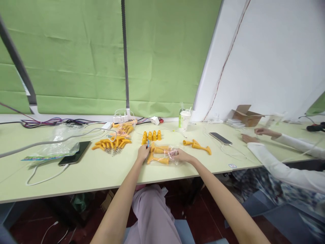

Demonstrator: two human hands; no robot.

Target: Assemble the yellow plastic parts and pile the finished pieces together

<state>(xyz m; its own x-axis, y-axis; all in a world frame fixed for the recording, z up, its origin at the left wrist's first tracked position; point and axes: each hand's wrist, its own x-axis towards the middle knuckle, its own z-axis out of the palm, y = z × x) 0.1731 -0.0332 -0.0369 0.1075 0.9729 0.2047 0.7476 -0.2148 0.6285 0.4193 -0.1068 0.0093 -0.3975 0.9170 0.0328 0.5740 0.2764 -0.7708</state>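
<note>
A clear plastic bag (174, 159) with yellow T-shaped plastic pieces (160, 160) inside lies flat on the table in front of me. At its left end, my left hand (144, 152) is closed on the edge, near a small colourful strip. My right hand (181, 156) pinches the other end, where small reddish and shiny bits show through the plastic. Just beyond the bag stand several yellow cup-shaped pieces (150, 136). To the left, yellow handle pieces with small metal chains (112, 145) lie in a row. Loose yellow T-shaped pieces (200, 147) rest to the right.
A dark phone (76, 154) and a crumpled clear bag (61, 144) lie at the left, with cables around them. Behind are a power strip (120, 119) and a white cup (185, 120). Another phone (220, 138) lies rightward, near a co-worker's hands (250, 138) and an open cardboard box (247, 117).
</note>
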